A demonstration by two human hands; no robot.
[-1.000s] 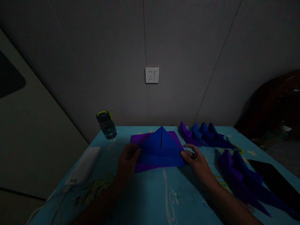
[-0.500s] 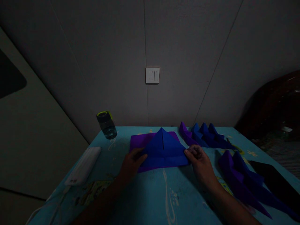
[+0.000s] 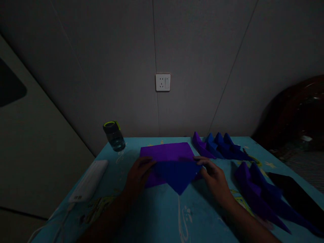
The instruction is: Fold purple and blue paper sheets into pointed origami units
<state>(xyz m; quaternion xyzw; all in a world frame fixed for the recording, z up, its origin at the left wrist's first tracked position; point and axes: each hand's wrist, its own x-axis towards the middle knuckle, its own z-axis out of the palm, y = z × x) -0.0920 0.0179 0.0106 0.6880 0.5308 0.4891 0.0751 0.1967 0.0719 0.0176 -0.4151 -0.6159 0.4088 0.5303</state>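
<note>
A folded sheet of blue paper (image 3: 178, 173) is held between my two hands, its point now toward me and its straight edge away. My left hand (image 3: 138, 173) pinches the left corner, fingers on top. My right hand (image 3: 211, 173) grips the right corner between thumb and fingers. Beneath the blue paper lies purple paper (image 3: 165, 151) on the table, partly covered by it and by my left fingers.
Several folded paper boats (image 3: 220, 146) stand at the back right, and more paper boats (image 3: 263, 194) lie nearer, beside a dark flat object (image 3: 296, 190). At left are a water bottle (image 3: 114, 136) and a white power bank (image 3: 88, 180) with a cable. A wall socket (image 3: 163, 82) is behind.
The blue paper has been flipped over: its point faced the wall before and now faces me. Both hands still hold its side corners, and more of the purple paper shows behind.
</note>
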